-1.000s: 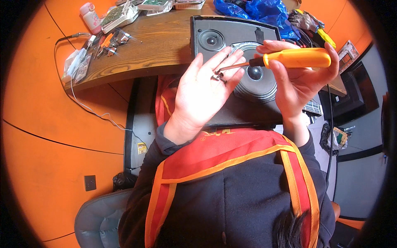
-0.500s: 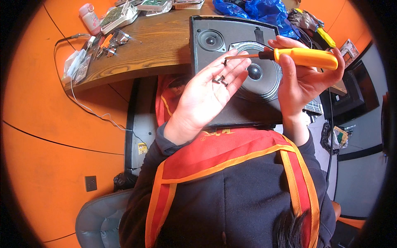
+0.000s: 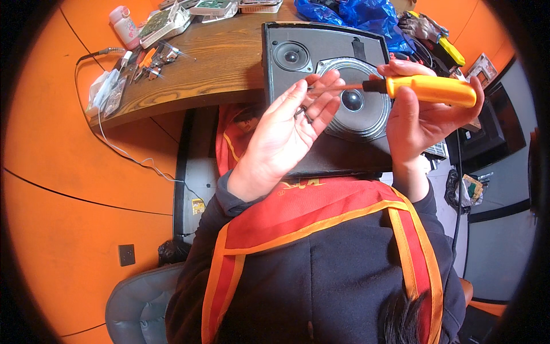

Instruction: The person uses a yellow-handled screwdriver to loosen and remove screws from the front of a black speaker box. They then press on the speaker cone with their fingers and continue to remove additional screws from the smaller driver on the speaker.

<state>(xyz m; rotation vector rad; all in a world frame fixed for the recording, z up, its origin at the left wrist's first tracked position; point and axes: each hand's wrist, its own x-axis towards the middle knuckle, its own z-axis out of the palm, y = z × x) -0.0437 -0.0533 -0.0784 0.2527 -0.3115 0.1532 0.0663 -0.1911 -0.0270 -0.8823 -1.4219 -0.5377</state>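
Observation:
My left hand (image 3: 274, 140) is palm up, its fingers curled around a few dark screws (image 3: 301, 112) that lie partly hidden against the fingers. My right hand (image 3: 409, 123) grips a yellow-handled screwdriver (image 3: 432, 90), its shaft pointing left. The screwdriver's tip meets my left thumb and fingertips; whether a screw sits on the tip is hard to see. Both hands are over a black speaker box (image 3: 344, 153), which has a large cone (image 3: 364, 117) and a small one (image 3: 292, 56) on its front.
The speaker leans by the wooden table (image 3: 223, 63). Small tools (image 3: 154, 60) and a pale bottle (image 3: 124, 26) stand at the table's left, circuit boards in white trays (image 3: 167, 26) at the back. Blue plastic bags (image 3: 366, 20) and gloves (image 3: 421, 27) lie behind the speaker.
My left thumb and fingers have closed in toward the screwdriver's tip, covering more of the screws. The screwdriver and my right hand have shifted slightly right and down.

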